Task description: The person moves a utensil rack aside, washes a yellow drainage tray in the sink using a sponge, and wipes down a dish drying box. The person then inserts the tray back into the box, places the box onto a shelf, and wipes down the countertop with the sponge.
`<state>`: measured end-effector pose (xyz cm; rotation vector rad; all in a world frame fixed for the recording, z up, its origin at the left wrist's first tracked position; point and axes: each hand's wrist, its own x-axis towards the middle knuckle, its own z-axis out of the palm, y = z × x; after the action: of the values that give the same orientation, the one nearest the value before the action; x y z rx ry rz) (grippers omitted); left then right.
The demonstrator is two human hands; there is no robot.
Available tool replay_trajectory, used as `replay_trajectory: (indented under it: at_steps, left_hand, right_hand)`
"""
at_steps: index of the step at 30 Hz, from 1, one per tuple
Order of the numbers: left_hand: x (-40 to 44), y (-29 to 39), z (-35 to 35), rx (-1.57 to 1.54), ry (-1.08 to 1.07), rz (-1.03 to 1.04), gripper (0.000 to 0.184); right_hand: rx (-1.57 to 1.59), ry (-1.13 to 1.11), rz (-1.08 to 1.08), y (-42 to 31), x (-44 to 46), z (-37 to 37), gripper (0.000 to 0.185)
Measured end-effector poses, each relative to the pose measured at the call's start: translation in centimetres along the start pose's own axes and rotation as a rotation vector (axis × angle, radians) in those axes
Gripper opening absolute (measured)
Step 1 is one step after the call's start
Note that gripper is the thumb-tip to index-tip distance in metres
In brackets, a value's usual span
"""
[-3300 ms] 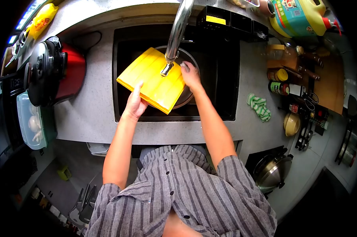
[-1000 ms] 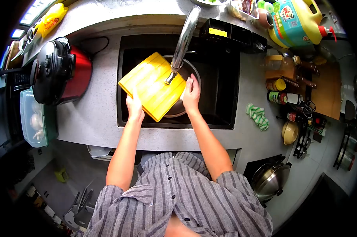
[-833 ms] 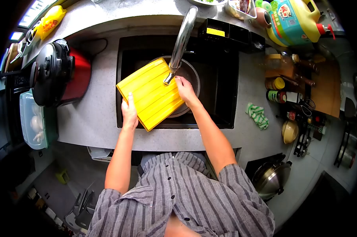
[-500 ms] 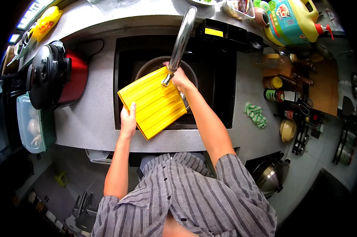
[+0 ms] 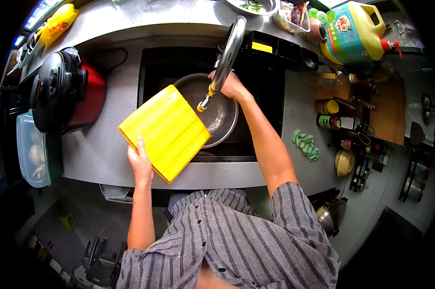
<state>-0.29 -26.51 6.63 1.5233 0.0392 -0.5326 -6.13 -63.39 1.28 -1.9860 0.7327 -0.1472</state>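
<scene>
The left hand [image 5: 141,167] is clamped on the edge of a yellow cutting board [image 5: 167,135], which extends forward and right from its fingers. The right hand [image 5: 233,87] is at the faucet [image 5: 230,54], fingers partly hidden; I cannot tell whether they grip. Below these fingers, a round metal basin [image 5: 222,125] sits in the black sink [image 5: 155,65].
</scene>
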Motion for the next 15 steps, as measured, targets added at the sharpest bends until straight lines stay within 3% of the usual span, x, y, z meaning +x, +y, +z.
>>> replay_trajectory:
  at_steps: [6,15]
  left_hand:
    - [0.1,0.8,-1.7,-0.074,0.020,-0.006,0.035]
    - [-2.0,2.9,-1.0,-0.150,0.078,-0.021,0.037]
  right_hand:
    - [-0.170,0.077,0.001,-0.3,-0.5,0.1,0.011]
    - [-0.155,0.145,-0.011,0.6,-0.6,2.5,0.018]
